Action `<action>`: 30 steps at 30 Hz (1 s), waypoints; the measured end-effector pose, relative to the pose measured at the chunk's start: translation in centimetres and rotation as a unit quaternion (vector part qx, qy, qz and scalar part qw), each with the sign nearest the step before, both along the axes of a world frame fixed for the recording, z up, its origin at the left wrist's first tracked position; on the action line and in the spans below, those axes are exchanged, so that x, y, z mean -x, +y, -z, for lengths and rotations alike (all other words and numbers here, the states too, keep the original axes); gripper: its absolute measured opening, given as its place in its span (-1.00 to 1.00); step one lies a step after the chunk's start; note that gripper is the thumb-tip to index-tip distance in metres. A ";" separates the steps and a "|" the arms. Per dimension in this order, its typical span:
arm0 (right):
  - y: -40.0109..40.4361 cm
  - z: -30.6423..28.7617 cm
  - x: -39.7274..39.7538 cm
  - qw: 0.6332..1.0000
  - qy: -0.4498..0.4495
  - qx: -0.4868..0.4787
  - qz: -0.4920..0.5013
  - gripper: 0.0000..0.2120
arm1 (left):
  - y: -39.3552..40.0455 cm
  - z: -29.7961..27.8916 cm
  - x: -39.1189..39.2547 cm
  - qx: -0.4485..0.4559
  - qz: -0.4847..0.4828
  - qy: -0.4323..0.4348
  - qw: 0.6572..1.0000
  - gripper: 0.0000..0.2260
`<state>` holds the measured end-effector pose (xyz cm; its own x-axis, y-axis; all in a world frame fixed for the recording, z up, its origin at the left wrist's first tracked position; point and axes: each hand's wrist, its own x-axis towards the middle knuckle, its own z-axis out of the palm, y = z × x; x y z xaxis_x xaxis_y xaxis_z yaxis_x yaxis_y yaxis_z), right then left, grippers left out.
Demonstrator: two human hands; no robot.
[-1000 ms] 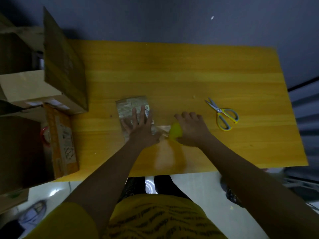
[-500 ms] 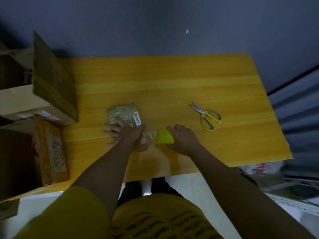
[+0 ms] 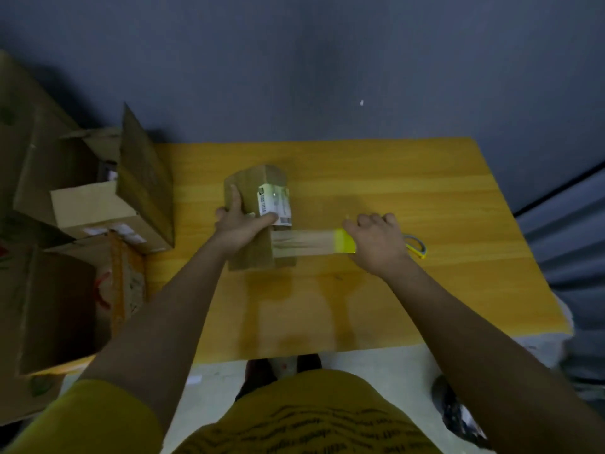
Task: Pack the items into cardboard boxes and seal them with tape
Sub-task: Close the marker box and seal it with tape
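A small brown cardboard box (image 3: 253, 257) with a white label (image 3: 274, 201) stands tilted up on the yellow wooden table (image 3: 393, 191). My left hand (image 3: 239, 221) grips the box from above, thumb on the label side and fingers on the far side. My right hand (image 3: 376, 244) holds a yellow tape roll (image 3: 343, 241) to the right of the box. A strip of clear tape (image 3: 304, 244) stretches from the roll to the box's right side.
Yellow-handled scissors (image 3: 415, 247) lie on the table, mostly hidden behind my right hand. Several open cardboard boxes (image 3: 98, 208) are stacked at the table's left end. A dark wall runs behind the table. The table's front edge is close to my body.
The box was lying flat under my left palm; now my left hand holds it lifted and tilted. My right hand has pulled the tape roll to the right, drawing out a longer strip.
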<state>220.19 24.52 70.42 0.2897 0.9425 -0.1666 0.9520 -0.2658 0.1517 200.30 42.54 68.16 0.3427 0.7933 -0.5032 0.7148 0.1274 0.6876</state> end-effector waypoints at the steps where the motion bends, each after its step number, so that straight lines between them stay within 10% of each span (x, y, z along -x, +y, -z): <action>1: 0.3 -0.6 -0.2 1.000 -0.006 -0.009 0.009 -0.52 | 0.3 -1.2 0.0 -0.014 0.005 -0.020 1.000 0.07; 30: 7.1 -11.7 2.1 0.974 0.117 -0.180 -0.067 -0.25 | 1.6 -15.2 1.5 0.026 0.077 -0.372 0.925 -0.24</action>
